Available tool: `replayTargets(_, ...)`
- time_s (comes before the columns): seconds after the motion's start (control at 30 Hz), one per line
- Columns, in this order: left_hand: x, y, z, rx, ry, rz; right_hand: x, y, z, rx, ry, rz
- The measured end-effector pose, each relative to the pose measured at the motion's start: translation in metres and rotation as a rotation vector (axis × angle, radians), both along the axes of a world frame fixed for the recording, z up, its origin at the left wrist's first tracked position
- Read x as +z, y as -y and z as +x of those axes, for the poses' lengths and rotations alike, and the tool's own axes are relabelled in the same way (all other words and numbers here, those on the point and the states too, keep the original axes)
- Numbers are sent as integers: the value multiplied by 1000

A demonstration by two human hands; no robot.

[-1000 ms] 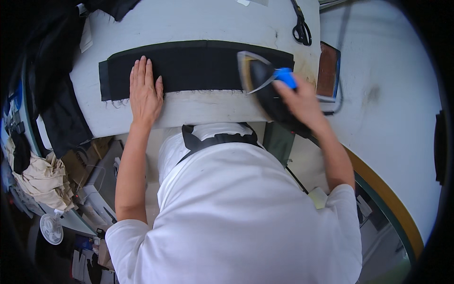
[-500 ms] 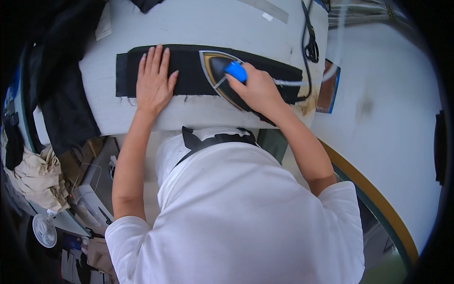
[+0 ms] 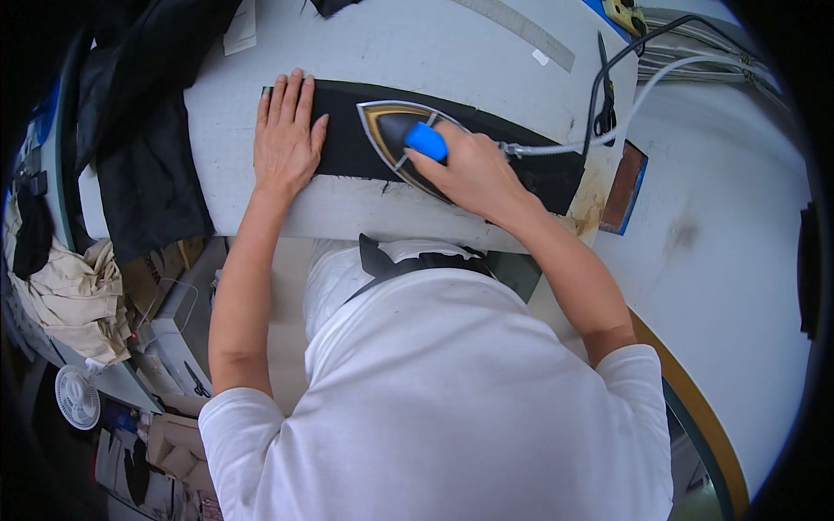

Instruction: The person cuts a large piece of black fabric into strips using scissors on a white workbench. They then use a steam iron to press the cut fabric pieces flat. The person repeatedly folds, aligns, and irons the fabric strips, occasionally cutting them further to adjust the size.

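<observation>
A long black fabric strip (image 3: pixel 343 156) lies across the pale ironing surface, its lower edge slightly frayed. My left hand (image 3: pixel 289 143) rests flat on the strip's left end, fingers stretched out and pointing away from me; it hides part of that end. Farther right, my right hand (image 3: pixel 482 169) is wrapped round the blue handle of a clothes iron (image 3: pixel 382 126). The iron sits on the strip with its tip toward my left hand, and its soleplate is hidden. From behind my right hand a whitish hose (image 3: pixel 556 149) runs off to the right.
Black scissors (image 3: pixel 605 117) and a dark cable (image 3: pixel 595 95) lie near the surface's right end, beside a brown, blue-edged block (image 3: pixel 624 187). A metal ruler (image 3: pixel 521 30) is at the far side. Black cloth (image 3: pixel 148 174) hangs over the left edge. A white fan (image 3: pixel 77 397) stands lower left.
The head view has shifted, so the table appears farther right. The iron and my left hand have moved left along the strip. Fabric no longer juts out left of my left hand.
</observation>
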State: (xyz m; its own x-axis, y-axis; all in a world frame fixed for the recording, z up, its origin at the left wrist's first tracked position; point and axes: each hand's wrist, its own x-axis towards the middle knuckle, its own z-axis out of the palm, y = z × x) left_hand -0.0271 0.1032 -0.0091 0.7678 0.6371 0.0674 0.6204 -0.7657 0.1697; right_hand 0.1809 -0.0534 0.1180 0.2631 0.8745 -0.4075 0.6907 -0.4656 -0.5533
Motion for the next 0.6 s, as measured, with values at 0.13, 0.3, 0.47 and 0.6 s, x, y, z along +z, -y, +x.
replayTargets(0.13,-8,-19,-15,43,23,27,1,-47,-32,14,-25,-8)
replayTargets(0.3,-8,-39,-40,105,170,-13,-3,-90,-67,47,12,9)
replayTargets(0.47,-7,-45,-74,198,368,-126,-6,-120,-91,72,18,-3)
replayTargets(0.6,-3,-49,-89,166,420,-187,-8,-131,-100,77,26,8)
